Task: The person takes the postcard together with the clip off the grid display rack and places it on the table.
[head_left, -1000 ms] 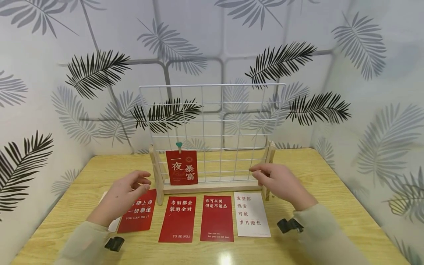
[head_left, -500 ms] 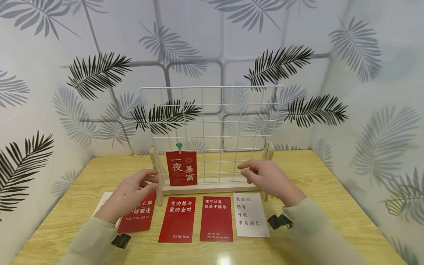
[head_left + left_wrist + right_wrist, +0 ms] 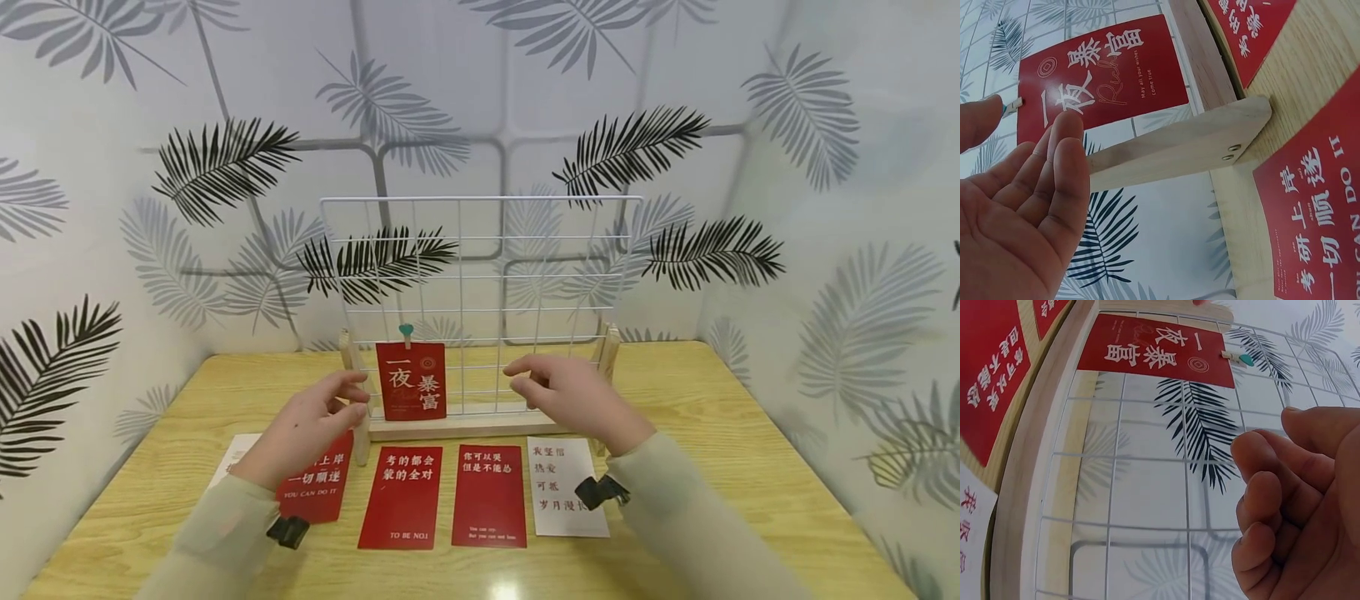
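A white wire grid stands in a wooden stand on the table. One red card hangs on the grid's lower left from a teal clip. My left hand hovers just left of that card, beside the stand's left post, palm open and fingers relaxed, holding nothing. In the left wrist view its fingers lie straight in front of the hung card. My right hand floats before the grid's lower middle, fingers loosely curled, empty. The right wrist view shows its curled fingers near the grid wires.
Flat on the wooden table in front of the stand lie three red cards and a white card. Another white card peeks out under my left arm. Leaf-patterned walls close in the back and both sides.
Both hands have drifted inward along the front of the grid: the right hand moved left toward the middle, the left hand moved right and forward toward the hung red card.
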Available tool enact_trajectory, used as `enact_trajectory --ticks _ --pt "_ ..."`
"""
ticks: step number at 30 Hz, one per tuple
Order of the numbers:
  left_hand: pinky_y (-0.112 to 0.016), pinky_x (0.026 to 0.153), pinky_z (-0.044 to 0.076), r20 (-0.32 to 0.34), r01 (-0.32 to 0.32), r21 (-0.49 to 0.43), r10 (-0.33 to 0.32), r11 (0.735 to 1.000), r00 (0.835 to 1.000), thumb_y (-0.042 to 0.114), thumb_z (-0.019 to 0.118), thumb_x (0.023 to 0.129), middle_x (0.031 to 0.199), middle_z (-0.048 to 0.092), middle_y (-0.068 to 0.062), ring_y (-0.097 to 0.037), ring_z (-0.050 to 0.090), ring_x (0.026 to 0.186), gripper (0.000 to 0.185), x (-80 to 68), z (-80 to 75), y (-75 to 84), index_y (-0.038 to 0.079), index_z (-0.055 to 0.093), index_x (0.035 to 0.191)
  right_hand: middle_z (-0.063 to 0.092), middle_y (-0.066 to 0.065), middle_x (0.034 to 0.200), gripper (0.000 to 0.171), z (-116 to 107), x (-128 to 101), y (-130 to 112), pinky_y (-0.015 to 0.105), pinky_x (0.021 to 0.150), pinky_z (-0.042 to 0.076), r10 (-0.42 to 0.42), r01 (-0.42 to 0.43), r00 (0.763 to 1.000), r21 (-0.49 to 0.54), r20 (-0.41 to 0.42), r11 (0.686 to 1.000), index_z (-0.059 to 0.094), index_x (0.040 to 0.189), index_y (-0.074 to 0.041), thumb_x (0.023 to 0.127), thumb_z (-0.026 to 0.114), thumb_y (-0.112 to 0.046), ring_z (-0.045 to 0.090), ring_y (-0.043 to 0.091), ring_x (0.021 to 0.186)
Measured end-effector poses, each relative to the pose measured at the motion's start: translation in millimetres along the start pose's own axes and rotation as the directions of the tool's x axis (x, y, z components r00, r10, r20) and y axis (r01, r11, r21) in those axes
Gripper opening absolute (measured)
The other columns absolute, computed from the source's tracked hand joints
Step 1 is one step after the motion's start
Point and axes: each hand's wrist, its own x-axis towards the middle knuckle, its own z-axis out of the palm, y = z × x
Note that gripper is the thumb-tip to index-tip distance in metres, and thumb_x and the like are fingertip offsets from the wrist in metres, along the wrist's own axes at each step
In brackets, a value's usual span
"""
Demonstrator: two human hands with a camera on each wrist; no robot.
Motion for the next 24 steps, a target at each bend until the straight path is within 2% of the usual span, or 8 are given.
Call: enact_trajectory --ticks 10,17,24 --pt "-0.042 0.086 0.053 -0.002 0.008 -0.017 -0.008 1.0 1.0 0.032 0.061 0.102 0.128 0.065 -0.007 -0.022 0.064 0.107 0.052 6.2 2.2 4.4 0.013 0.045 0.148 0.063 -0.011 0.072 0.03 8.6 21.5 -19.2 0.035 0.062 0.046 -0.048 0.048 0.999 -0.028 -0.004 0.998 0.067 0.13 -0.021 0.103 0.06 -0.033 0.057 0.012 0.062" --pt "-0.045 0.09 0.054 0.01 -0.004 -0.063 0.004 0.998 1.0 0.026 0.06 0.103 0.127 0.065 -0.011 -0.021 0.067 0.104 0.052 8.1 3.2 7.4 0.006 0.043 0.149 0.061 -0.006 0.067 0.032 12.1 31.9 -30.7 0.035 0.054 0.042 -0.064 0.064 0.998 -0.022 -0.006 0.998 0.068 0.131 -0.02 0.103 0.06 -0.033 0.048 0.014 0.051" --pt "-0.045 0.091 0.054 0.008 0.013 -0.076 -0.012 0.997 1.0 0.026 0.06 0.103 0.126 0.065 -0.009 -0.02 0.067 0.103 0.053 10.9 4.8 7.0 0.007 0.042 0.149 0.056 -0.006 0.065 0.034 17.1 40.0 -37.7 0.032 0.052 0.042 -0.068 0.066 0.998 -0.057 -0.018 0.996 0.067 0.133 -0.023 0.102 0.061 -0.036 0.048 0.012 0.053"
